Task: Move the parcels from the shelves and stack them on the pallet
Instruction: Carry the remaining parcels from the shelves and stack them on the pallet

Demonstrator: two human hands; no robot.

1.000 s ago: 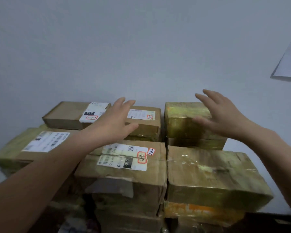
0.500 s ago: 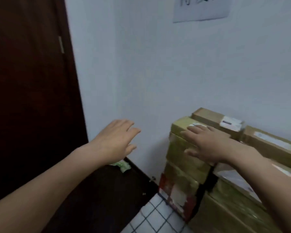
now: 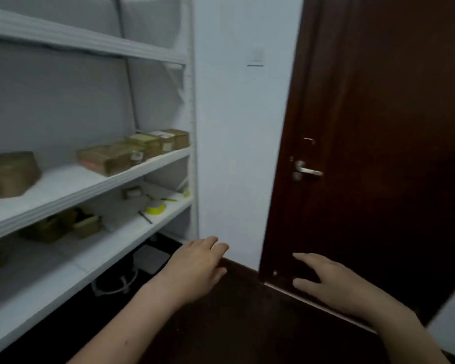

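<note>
View swung to shelves (image 3: pixel 90 189), parcels (image 3: pixel 105 158) probably cardboard; left hand (image 3: pixel 195 269), right hand (image 3: pixel 329 282) released.

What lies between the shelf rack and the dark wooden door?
A strip of white wall with one light switch, shown in the head view.

small storeroom, white shelves (image 3: pixel 90 179) of taped parcels (image 3: pixel 104 158), dark door (image 3: pixel 378 127)

The shelves (image 3: pixel 90 191) stood left of the left hand (image 3: pixel 195 269), with a row of parcels (image 3: pixel 108 158) on the middle board above and beyond it (a lone parcel (image 3: pixel 11 173) lay apart, farther left). The door (image 3: pixel 392 127) stood directly beyond the right hand (image 3: pixel 329 282). The wall (image 3: pixel 237 153) rose beyond the gap between both hands.
</note>
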